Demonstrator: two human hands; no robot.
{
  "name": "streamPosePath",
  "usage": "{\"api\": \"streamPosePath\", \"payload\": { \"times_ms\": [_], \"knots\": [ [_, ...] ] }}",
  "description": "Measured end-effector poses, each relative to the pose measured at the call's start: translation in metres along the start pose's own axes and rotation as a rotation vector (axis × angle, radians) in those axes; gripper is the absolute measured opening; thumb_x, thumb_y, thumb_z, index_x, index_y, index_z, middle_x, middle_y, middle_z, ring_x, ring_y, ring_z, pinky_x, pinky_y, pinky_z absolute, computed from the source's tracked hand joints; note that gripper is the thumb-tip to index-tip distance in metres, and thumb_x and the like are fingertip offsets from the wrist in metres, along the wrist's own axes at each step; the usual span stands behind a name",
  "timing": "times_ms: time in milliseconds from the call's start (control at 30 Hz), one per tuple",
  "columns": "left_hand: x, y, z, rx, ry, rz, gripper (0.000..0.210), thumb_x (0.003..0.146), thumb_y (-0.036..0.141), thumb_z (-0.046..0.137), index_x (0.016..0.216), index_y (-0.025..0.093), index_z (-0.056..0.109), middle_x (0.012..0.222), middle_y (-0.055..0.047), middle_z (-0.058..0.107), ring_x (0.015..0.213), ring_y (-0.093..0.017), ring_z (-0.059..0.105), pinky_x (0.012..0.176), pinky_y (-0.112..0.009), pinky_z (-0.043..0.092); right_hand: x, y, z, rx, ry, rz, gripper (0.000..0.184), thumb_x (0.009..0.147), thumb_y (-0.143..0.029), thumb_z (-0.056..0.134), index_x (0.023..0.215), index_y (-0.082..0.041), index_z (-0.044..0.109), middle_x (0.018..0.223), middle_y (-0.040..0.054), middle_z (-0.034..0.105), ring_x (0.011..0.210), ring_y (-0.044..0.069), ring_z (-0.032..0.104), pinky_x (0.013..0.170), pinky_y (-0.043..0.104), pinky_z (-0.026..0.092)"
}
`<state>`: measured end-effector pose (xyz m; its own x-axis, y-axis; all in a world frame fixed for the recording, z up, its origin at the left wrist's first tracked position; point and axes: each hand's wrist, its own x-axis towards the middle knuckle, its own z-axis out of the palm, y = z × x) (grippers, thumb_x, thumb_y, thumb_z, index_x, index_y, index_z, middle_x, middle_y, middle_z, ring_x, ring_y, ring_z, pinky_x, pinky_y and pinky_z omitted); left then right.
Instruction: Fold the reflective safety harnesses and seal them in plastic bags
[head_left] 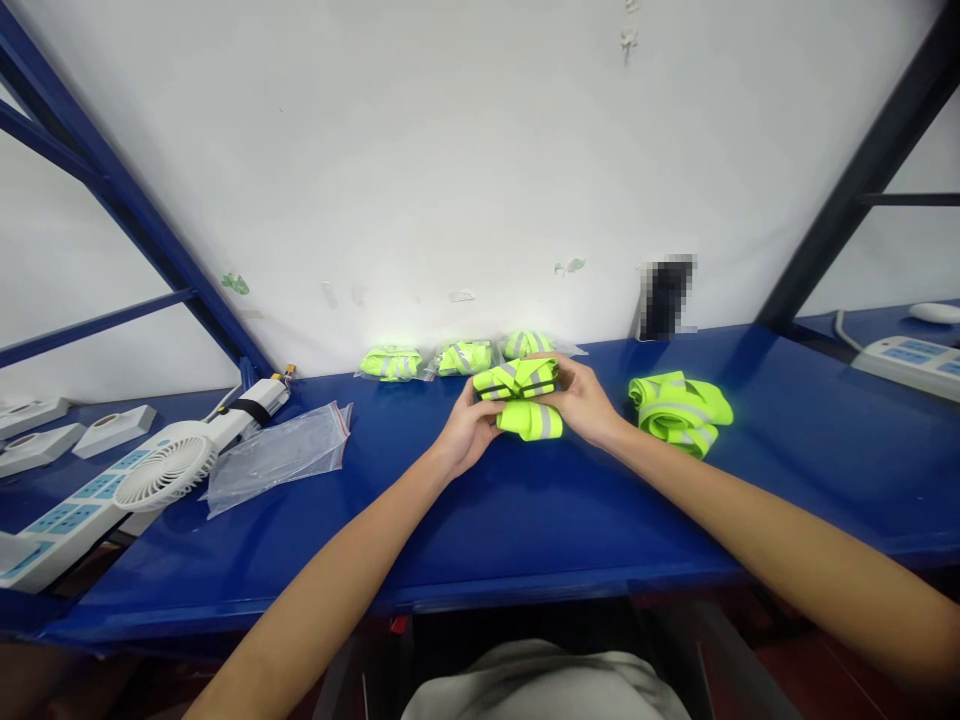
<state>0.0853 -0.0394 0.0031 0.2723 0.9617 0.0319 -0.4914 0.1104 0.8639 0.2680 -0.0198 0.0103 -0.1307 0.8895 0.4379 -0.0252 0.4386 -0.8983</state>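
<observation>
My left hand (466, 432) and my right hand (589, 402) grip a folded neon-yellow reflective vest (517, 378) from its two sides, just above the blue table. Grey reflective bands and a dark strip cross the folded bundle. A loose loop (531, 421) of the same yellow material hangs at its near side, below my thumbs. My fingertips behind the bundle are hidden. To the right of my right hand, another loosely rolled reflective vest (679, 410) lies on the table. Clear zip bags (277, 455) lie flat, left of my left hand.
Along the wall stand three bagged yellow bundles, on the left (391, 363), in the middle (465, 357) and on the right (527, 344). A white fan (166, 470) rests on a power strip (90, 510). A pixelated dark object (665, 298) leans on the wall. Blue frame posts (142, 210) flank the table (585, 535).
</observation>
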Motion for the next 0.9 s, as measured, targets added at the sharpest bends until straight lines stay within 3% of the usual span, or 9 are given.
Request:
{"api": "streamPosePath", "payload": {
  "times_ms": [200,300,400,467,533,600,667,767,900],
  "knots": [
    [-0.002,-0.001,0.005,-0.109,0.107,-0.016,0.084,0.076,0.022,0.077,0.144,0.035,0.031,0.115,-0.003,0.064,0.089,-0.016,0.066,0.082,-0.033,0.055,-0.004,0.013,0.003,-0.166,0.008,-0.110,0.041,0.069,-0.007,0.059,0.104,-0.022,0.074,0.107,0.0044,0.073,0.103,0.026,0.065,0.094,0.039,0.048],
    [0.002,-0.003,0.002,-0.059,0.147,0.002,0.079,0.080,0.028,0.075,0.146,0.029,0.032,0.104,-0.005,0.066,0.078,-0.016,0.067,0.076,-0.034,0.056,-0.005,0.012,-0.001,-0.206,-0.081,-0.170,0.048,0.068,-0.005,0.053,0.108,-0.023,0.074,0.114,0.0056,0.070,0.109,0.026,0.064,0.096,0.040,0.048],
    [0.005,0.000,-0.005,-0.026,0.146,0.056,0.081,0.077,0.021,0.077,0.146,0.024,0.035,0.097,-0.005,0.068,0.075,-0.015,0.066,0.071,-0.029,0.055,-0.004,0.007,-0.008,-0.133,-0.236,-0.144,0.052,0.068,-0.007,0.052,0.111,-0.027,0.075,0.126,0.0035,0.067,0.125,0.028,0.056,0.107,0.042,0.042],
    [0.005,0.004,-0.008,-0.012,0.135,0.087,0.086,0.074,0.018,0.078,0.147,0.024,0.034,0.100,-0.006,0.068,0.080,-0.015,0.067,0.072,-0.028,0.055,-0.005,0.004,-0.008,-0.007,-0.291,-0.066,0.052,0.071,-0.013,0.055,0.116,-0.031,0.073,0.140,-0.0006,0.059,0.137,0.029,0.045,0.113,0.043,0.036],
    [0.004,0.008,-0.010,0.032,0.109,0.115,0.090,0.073,0.018,0.080,0.149,0.025,0.032,0.107,-0.007,0.068,0.088,-0.018,0.067,0.076,-0.030,0.056,-0.007,0.001,-0.004,0.165,-0.231,0.084,0.057,0.077,-0.021,0.061,0.131,-0.037,0.061,0.151,-0.0046,0.048,0.140,0.028,0.042,0.111,0.044,0.041],
    [0.003,0.009,-0.012,0.166,0.056,0.158,0.094,0.072,0.022,0.082,0.151,0.027,0.030,0.109,-0.007,0.068,0.095,-0.020,0.067,0.080,-0.031,0.056,-0.009,-0.004,0.003,0.347,-0.168,0.328,0.065,0.083,-0.032,0.064,0.144,-0.041,0.044,0.153,-0.0017,0.046,0.130,0.027,0.054,0.099,0.046,0.052],
    [0.002,0.010,-0.013,0.371,-0.011,0.222,0.097,0.072,0.026,0.083,0.152,0.028,0.029,0.109,-0.008,0.068,0.098,-0.022,0.067,0.083,-0.032,0.055,-0.010,-0.010,0.009,0.455,-0.141,0.551,0.072,0.083,-0.033,0.068,0.148,-0.034,0.037,0.143,0.0063,0.056,0.112,0.027,0.066,0.082,0.043,0.060],
    [0.001,0.012,-0.016,0.569,-0.097,0.298,0.100,0.073,0.032,0.083,0.155,0.027,0.026,0.117,-0.011,0.066,0.104,-0.026,0.066,0.088,-0.035,0.054,-0.010,-0.018,0.012,0.481,-0.087,0.672,0.071,0.075,-0.016,0.076,0.140,-0.024,0.047,0.118,0.0088,0.070,0.091,0.023,0.072,0.072,0.036,0.062],
    [0.002,0.011,-0.020,0.521,-0.142,0.280,0.105,0.072,0.034,0.083,0.156,0.028,0.020,0.123,-0.011,0.065,0.114,-0.029,0.062,0.098,-0.040,0.051,-0.012,-0.022,0.015,0.550,-0.119,0.685,0.032,0.078,-0.010,0.071,0.110,-0.015,0.068,0.103,0.0090,0.075,0.082,0.019,0.071,0.073,0.029,0.061]
  ]
}}
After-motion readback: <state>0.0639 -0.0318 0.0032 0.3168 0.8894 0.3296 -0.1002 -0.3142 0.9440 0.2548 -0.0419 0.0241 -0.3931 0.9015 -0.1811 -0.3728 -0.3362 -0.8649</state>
